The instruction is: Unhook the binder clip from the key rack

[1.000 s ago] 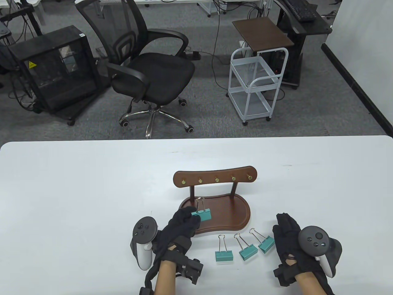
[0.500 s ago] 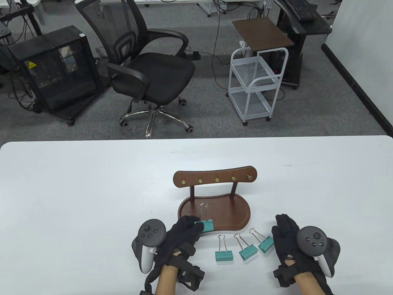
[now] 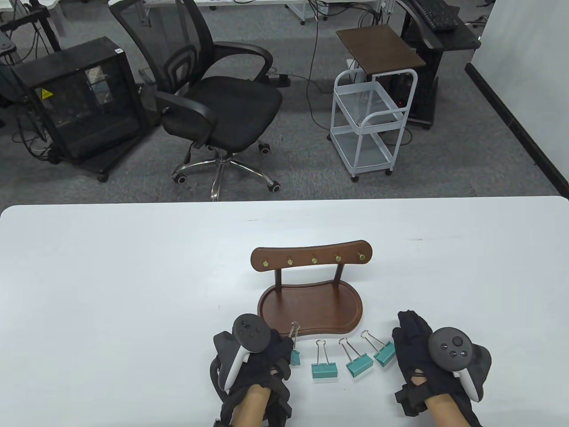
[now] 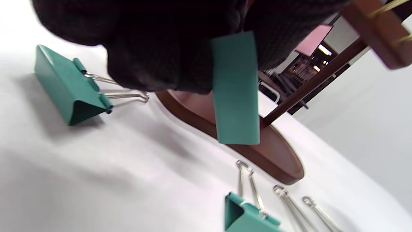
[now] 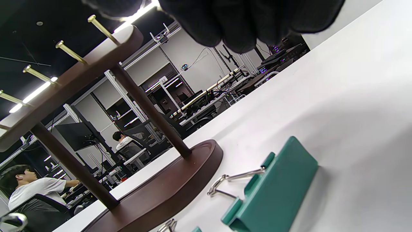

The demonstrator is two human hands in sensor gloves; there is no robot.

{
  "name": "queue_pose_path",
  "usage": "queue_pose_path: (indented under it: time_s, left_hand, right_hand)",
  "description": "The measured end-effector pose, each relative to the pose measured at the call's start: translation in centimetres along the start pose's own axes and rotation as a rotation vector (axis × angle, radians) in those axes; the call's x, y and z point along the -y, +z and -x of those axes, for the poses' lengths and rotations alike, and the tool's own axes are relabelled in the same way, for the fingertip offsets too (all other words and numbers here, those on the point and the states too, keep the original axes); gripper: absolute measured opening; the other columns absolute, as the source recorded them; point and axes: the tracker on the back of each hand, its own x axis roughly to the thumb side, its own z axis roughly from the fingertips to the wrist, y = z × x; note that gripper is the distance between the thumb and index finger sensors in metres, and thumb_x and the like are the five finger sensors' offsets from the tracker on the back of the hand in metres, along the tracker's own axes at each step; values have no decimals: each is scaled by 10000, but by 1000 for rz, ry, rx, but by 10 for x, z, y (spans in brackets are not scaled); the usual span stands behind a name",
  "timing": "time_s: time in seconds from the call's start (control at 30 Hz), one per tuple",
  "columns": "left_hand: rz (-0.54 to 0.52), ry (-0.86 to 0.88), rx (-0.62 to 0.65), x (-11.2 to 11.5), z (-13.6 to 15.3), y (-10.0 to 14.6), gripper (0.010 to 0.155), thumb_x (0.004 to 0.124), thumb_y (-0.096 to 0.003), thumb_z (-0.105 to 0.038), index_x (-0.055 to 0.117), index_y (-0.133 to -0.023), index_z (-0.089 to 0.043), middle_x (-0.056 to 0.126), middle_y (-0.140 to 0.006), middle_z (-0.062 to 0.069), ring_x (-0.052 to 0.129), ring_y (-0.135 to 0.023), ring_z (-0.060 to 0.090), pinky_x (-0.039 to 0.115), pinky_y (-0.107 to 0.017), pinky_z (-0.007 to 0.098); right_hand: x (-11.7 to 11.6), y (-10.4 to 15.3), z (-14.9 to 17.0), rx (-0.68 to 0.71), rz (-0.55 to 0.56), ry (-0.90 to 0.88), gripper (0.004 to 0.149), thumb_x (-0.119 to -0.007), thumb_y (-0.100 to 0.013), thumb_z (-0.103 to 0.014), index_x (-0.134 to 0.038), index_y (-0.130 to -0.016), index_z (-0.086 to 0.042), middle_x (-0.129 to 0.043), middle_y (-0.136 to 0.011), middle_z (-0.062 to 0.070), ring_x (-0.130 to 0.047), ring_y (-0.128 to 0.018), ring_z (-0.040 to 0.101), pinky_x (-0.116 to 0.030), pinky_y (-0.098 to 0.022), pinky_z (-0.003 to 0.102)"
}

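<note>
On the white table point(image 3: 133, 267), the key rack point(image 3: 311, 307) has nothing on its tray. Left hand point(image 3: 262, 356) pinches a binder clip point(image 3: 295, 356) beside three loose clips point(image 3: 324, 371). Right hand point(image 3: 418, 351) rests flat, fingers straight.

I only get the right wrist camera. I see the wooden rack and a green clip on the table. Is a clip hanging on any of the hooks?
Observer: No. In the table view, all five hooks on the key rack are bare.
Operator: Where's the other hand?
Observer: The left hand is in front of the rack's base, pinching a green binder clip in its fingers.
Operator: How many clips are lying on the table?
Observer: Three loose clips lie in a row between the left hand and the right hand.
</note>
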Motion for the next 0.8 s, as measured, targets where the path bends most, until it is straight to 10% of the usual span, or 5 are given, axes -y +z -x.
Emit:
queue_pose_path:
  time_s: [0.8]
  left_hand:
    - [83, -270, -100, 30, -13, -12, 457, 736, -569, -513, 854, -841, -165, 991, -625, 93, 1004, -397, 238, 838, -303, 459]
  right_hand:
    - [1, 0, 0, -2, 1, 0, 606, -634, -403, -494, -646, -896, -141, -646, -974, 170, -621, -869, 430, -620, -610, 522]
